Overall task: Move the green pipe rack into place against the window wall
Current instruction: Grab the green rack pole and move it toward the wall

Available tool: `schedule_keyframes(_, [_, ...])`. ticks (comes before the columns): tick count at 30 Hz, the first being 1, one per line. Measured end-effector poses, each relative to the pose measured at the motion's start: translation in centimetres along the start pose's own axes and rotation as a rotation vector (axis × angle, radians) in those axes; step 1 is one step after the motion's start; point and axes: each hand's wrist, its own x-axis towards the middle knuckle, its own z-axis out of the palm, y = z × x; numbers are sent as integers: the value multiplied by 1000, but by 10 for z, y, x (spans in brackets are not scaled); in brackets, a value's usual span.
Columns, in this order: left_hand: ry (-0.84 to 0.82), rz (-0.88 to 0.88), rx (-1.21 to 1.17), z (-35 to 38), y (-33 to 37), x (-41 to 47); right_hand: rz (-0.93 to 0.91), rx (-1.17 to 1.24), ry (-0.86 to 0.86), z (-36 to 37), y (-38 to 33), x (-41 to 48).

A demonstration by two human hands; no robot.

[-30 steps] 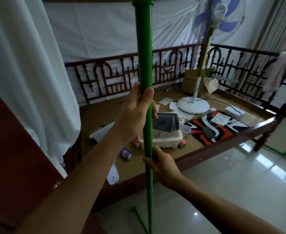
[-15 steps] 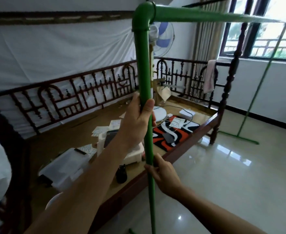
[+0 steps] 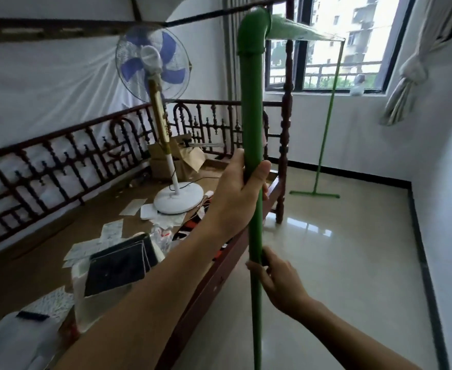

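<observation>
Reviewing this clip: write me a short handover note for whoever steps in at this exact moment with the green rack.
Left hand: wrapped around the near upright of the green pipe rack, thumb across the front.
Right hand: gripping the same upright lower down.
Rack: near upright beside the wooden bed frame; the top bar runs toward the window; the far foot is on the tiled floor, near the window wall but apart from it.
Done: rack is in hand and pointed at the window.
Left: bring the whole rack up against the window wall, set it down, and let go.
</observation>
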Motion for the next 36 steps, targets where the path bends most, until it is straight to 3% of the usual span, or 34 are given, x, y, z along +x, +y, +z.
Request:
schedule_keyframes(10, [-405, -33, -101, 27, -59, 124, 291, -101, 345, -30, 37, 78])
schedule_keyframes(22, [-444, -18, -63, 82, -122, 246, 314, -161, 475, -87, 114, 184])
schedule_keyframes(36, [-500, -13, -21, 155, -171, 360, 432, -137, 501, -159, 196, 274])
